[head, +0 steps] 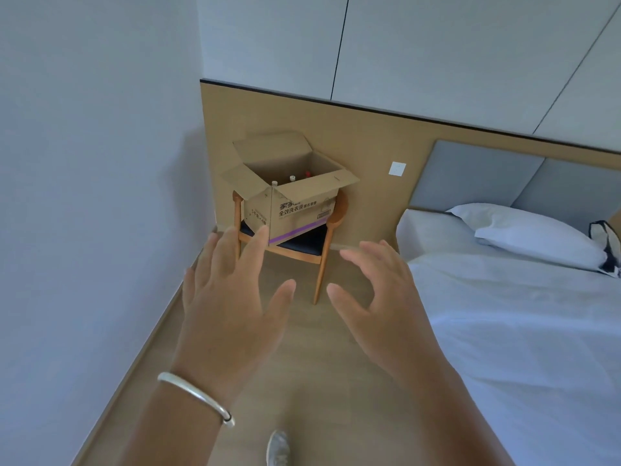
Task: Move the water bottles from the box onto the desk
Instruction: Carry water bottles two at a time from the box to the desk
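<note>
An open cardboard box (302, 210) with its flaps spread sits on the seat of a wooden chair (322, 264) against the tan wall panel. Inside it I see the caps of three bottles (291, 178), two white and one red; their bodies are hidden by the box walls. My left hand (228, 297), with a silver bangle on the wrist, is stretched forward with fingers spread and holds nothing. My right hand (379, 297) is also out in front, fingers loosely bent and empty. Both hands are well short of the box. No desk is in view.
A bed (521, 331) with white sheets and a pillow (524, 233) fills the right side. A white wall (84, 196) runs along the left. A narrow strip of wooden floor (302, 364) leads to the chair. A shoe tip (279, 447) shows at the bottom edge.
</note>
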